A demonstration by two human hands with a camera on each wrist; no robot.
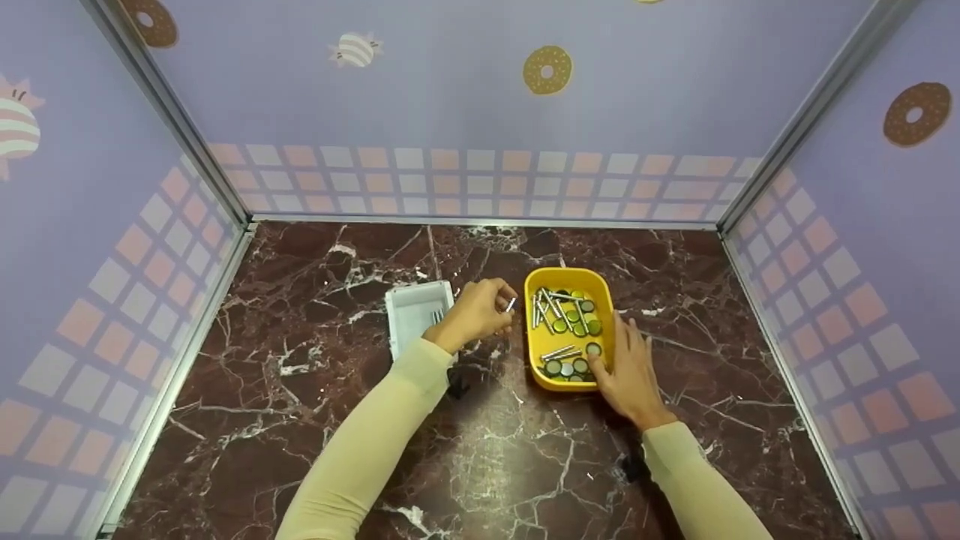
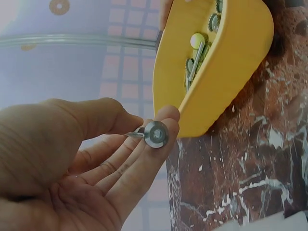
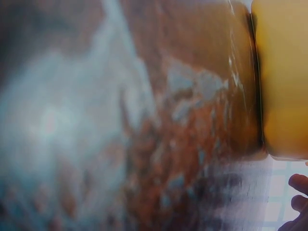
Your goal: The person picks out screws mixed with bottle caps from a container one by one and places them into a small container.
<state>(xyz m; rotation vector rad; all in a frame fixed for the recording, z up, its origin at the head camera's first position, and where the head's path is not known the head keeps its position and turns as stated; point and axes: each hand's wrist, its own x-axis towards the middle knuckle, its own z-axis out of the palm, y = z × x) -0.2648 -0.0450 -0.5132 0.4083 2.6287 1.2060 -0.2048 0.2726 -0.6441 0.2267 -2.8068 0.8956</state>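
My left hand [image 1: 480, 311] pinches a metal screw [image 2: 156, 134] between thumb and fingers; its round head with a socket faces the left wrist camera. This hand is raised between a white tray [image 1: 391, 322] and a yellow bin [image 1: 534, 360], partly covering the tray's right side. In the bin lie several silver screws [image 1: 561, 352] and several bottle caps [image 1: 568, 369]. My right hand [image 1: 631, 371] holds the bin's right wall, thumb over the rim and fingers along the outside. In the right wrist view only fingertips [image 3: 299, 185] show, at the lower right.
A few screws [image 1: 437, 316] lie in the white tray beside my left wrist. Both containers stand on a dark red marbled tabletop [image 1: 517, 465]. Patterned purple panels [image 1: 450, 112] in metal frames enclose the back and both sides.
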